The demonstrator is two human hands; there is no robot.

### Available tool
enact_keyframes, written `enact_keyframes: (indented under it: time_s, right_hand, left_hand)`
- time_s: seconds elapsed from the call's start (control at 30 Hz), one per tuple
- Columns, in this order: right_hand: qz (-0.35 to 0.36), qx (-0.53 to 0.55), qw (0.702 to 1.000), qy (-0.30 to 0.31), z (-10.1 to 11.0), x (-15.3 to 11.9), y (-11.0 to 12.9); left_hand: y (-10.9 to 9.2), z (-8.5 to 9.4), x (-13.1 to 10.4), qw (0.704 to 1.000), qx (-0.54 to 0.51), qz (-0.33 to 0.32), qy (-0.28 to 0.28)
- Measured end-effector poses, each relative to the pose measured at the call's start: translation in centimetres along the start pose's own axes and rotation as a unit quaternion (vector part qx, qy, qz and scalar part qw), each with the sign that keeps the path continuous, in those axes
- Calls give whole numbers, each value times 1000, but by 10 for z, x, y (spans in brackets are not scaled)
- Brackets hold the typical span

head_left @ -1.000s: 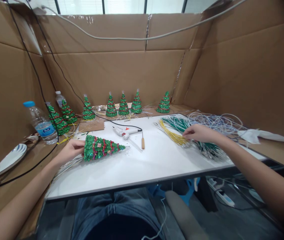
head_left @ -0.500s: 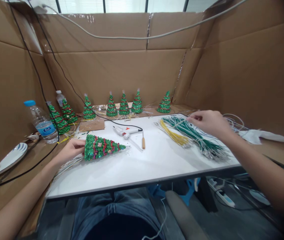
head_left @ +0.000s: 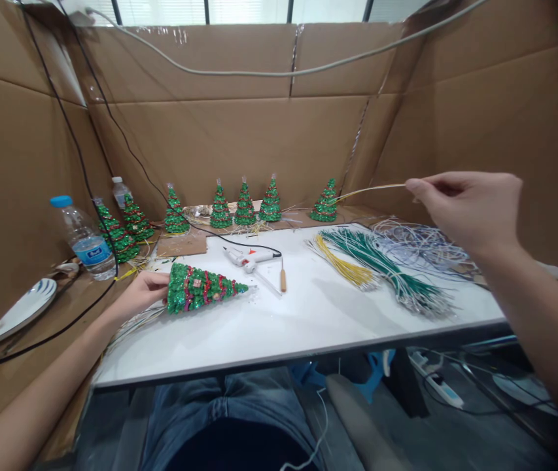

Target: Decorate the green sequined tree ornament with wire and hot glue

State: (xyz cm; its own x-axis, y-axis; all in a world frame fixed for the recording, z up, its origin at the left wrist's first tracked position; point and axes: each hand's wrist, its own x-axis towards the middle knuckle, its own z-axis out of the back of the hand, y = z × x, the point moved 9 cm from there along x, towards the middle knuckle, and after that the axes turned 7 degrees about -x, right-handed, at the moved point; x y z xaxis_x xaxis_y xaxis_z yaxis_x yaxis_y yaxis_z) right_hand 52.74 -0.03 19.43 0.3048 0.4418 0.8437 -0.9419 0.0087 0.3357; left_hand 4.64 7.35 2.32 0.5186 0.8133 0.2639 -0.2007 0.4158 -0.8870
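plate (head_left: pixel 18 314) with blue stripes sits at the far left, and with the blue-capped water bottle (head_left: pixel 93 255) it crowds that side. the left hand (head_left: pixel 144 293) has its grip closed on the base end of a beaded christmas tree (head_left: pixel 205 288), which lies on its side upon the white bench (head_left: pixel 298 327), tip to the right; pale wires (head_left: pixel 136 325) lie by the wrist. this tree looks dressed up to its clear tip, but whether any wire is fixed at its base cannot be told. seven standing trees (head_left: pixel 244 206) line the left and back, and look decorated.

a glue gun (head_left: pixel 248 260) and a wooden-handled tool (head_left: pixel 283 280) lie mid-bench, neither in use. bare white surface runs from the lying tree to the yellow wire bundle (head_left: pixel 342 261) and green wire bundle (head_left: pixel 386 265), and down to the near edge: the freest room for moving. both bundles are thick, so plenty of wire seems unused. farther right, the right hand (head_left: pixel 475 206) hangs in the air, its grip pinching a pale yellow wire (head_left: pixel 377 188) that reaches left, well apart from the lying tree. tangled white wire (head_left: pixel 416 239) and the cardboard wall (head_left: pixel 504 98) narrow this side.
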Motion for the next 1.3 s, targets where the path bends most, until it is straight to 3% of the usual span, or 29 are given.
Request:
enact_keyframes:
  time_s: [0.2,0.43,0.67,0.83,1.03,1.3]
  right_hand:
    - [18,122,992,28,-13,-21,45]
    - [78,262,959,79,-28,-45,125]
    - [23,441,888,131,-67,-62,173]
    - [-19,492,856,160,-103,-75,187]
    - [-56,530,826,184,-137,-92,183]
    - [-62,548,815,180,-145,-99,174]
  left_hand:
    - [0,-2,0,1000,-3,5,3]
    - [1,1,1,1000,11,0,-1]
    - [1,2,2,1000,25,1,-8]
    - [1,2,1,1000,12,-2,-7]
    - [4,2,1,1000,4,11,-5]
    - [3,2,2,1000,3,7,-11]
